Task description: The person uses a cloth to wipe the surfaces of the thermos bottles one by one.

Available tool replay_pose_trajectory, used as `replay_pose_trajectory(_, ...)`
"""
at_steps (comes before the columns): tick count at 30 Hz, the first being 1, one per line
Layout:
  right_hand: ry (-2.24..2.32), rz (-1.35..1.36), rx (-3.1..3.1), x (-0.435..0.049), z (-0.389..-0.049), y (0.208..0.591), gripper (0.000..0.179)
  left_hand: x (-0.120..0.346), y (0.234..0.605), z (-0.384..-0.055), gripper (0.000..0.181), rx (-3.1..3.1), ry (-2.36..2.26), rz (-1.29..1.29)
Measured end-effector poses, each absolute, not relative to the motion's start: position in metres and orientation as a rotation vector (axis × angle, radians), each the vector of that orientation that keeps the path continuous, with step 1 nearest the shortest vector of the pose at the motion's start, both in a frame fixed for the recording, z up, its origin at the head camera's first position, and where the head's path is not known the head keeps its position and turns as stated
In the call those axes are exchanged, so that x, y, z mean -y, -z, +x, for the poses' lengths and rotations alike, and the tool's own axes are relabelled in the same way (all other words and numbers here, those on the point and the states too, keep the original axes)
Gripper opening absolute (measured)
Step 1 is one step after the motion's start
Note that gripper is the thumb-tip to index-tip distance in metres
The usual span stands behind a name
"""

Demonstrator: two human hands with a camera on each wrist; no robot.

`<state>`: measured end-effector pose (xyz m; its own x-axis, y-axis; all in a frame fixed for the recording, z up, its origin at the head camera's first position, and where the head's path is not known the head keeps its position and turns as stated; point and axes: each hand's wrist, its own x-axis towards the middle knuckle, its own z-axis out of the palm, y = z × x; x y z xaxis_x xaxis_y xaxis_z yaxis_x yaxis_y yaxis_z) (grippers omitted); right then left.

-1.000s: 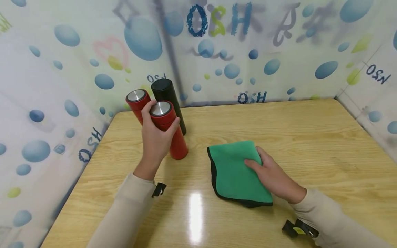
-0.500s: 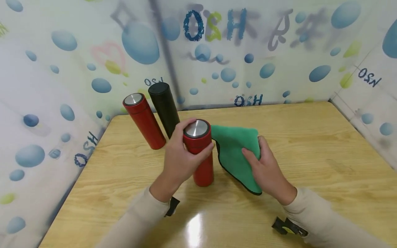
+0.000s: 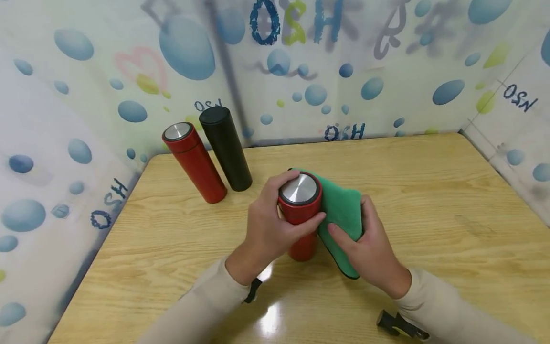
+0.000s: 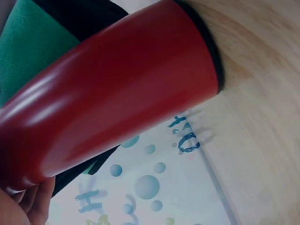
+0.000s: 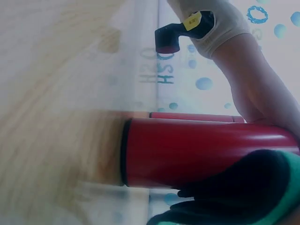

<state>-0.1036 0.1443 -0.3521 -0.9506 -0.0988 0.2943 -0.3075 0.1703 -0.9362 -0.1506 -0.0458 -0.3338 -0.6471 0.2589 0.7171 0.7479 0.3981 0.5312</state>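
My left hand (image 3: 275, 217) grips a red thermos flask (image 3: 302, 246) round its upper part, just below the silver lid. Its dark base (image 4: 213, 51) is close to the wooden table; whether they touch I cannot tell. A folded green cloth (image 3: 341, 208) with black edging lies along the flask's right side. My right hand (image 3: 371, 243) holds that cloth, thumb on the near face and fingers hidden behind it. In the right wrist view the cloth's dark folds (image 5: 225, 197) overlap the red flask (image 5: 187, 150).
A second red flask (image 3: 197, 165) and a black flask (image 3: 227, 153) stand side by side at the table's back left. The wooden table (image 3: 429, 191) meets a patterned wall covering (image 3: 369, 114) behind. Small black devices (image 3: 399, 325) sit at both wrists.
My left hand has brought the red flask rightward and nearer, away from the other two flasks. The cloth in my right hand has bent and now wraps against the flask's side.
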Motion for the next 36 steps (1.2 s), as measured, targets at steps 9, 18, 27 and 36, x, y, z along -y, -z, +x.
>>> replay_pose_trajectory(9, -1.83, 0.393, 2.429, -0.141, -0.1, 0.36, 0.032, 0.048, 0.34, -0.153, 0.083, 2.058, 1.193, -0.893)
replay_pose_trajectory(18, -1.905, 0.442, 2.357, -0.141, -0.098, 0.365, 0.037, 0.049, 0.343, -0.154, 0.086, 2.096, 1.152, -0.894)
replay_pose_trajectory(27, -1.906, 0.519, 2.136, -0.14, -0.093, 0.363, 0.043, 0.051, 0.342, -0.153, 0.087, 2.126, 1.155, -0.884)
replay_pose_trajectory(36, -1.904, 0.485, 2.216, -0.14, -0.093, 0.363, 0.042, 0.05, 0.342, -0.154, 0.087, 2.113, 1.15, -0.881)
